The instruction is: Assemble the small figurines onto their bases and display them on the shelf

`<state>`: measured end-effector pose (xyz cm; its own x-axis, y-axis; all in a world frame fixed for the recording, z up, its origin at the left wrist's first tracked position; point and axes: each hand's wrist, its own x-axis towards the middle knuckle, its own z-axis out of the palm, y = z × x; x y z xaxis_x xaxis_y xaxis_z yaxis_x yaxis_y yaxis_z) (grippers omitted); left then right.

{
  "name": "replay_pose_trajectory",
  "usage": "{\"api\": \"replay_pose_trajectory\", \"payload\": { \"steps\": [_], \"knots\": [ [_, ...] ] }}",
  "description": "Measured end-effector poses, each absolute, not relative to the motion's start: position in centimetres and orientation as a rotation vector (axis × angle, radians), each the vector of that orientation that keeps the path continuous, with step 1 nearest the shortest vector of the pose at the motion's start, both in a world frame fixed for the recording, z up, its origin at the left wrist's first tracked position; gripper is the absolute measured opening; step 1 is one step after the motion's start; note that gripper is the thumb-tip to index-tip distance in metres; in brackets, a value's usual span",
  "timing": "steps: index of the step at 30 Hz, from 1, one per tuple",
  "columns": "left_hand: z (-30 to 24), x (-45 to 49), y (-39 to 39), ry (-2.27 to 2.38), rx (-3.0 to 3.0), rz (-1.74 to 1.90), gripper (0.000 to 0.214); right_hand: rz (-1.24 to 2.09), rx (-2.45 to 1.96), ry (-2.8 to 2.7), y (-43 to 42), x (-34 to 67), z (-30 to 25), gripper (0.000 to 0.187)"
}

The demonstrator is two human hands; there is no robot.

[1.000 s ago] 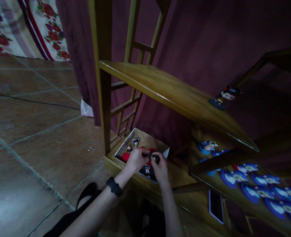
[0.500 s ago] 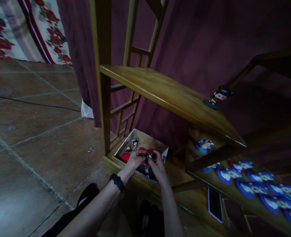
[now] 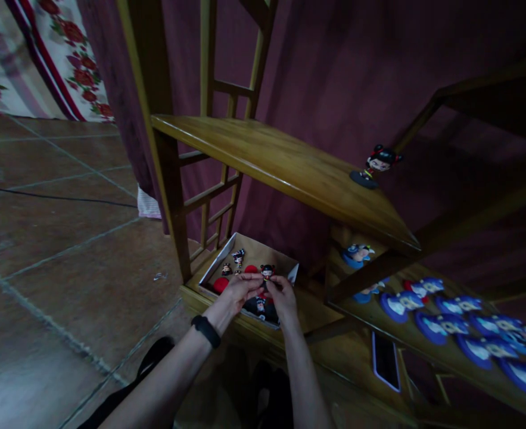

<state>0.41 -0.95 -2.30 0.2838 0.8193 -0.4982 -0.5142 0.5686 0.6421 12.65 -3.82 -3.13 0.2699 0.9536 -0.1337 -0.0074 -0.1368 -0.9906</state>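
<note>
A small black-haired figurine [image 3: 267,271] stands upright between my fingertips, above a shallow cardboard box [image 3: 275,247]. My left hand [image 3: 243,288] pinches it from the left. From the other side my right hand [image 3: 282,298] grips it low down, where the fingers hide its lower part. Inside the box lie a dark figurine [image 3: 238,257], a smaller one [image 3: 226,269] and red round bases [image 3: 220,284]. Another figurine [image 3: 260,304] rests on something dark near the box's front, partly under my hands.
The box sits on the low shelf of a wooden rack [image 3: 263,167]. Above, a black-haired figurine [image 3: 376,165] stands on a dark base. To the right are several blue-based figurines [image 3: 441,326] and a phone [image 3: 385,361]. A dark cable [image 3: 57,195] crosses the tiled floor.
The figurine in my hands has turned from lying over to upright, its face now toward me. My view has shifted slightly, so the rack appears further left.
</note>
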Motion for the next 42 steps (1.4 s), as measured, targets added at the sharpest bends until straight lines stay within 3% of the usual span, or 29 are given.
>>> {"api": "replay_pose_trajectory", "payload": {
  "steps": [31, 42],
  "knots": [
    [-1.5, -0.2, -0.8, 0.953, 0.502, 1.054, 0.009, 1.114, -1.278, -0.848, -4.1, 11.2, -2.1, 0.025],
    [-0.6, -0.9, -1.2, 0.862, 0.595, 0.995, 0.020, 1.207, -1.220, -0.743, -4.4, 11.3, -1.2, 0.021]
  ]
}}
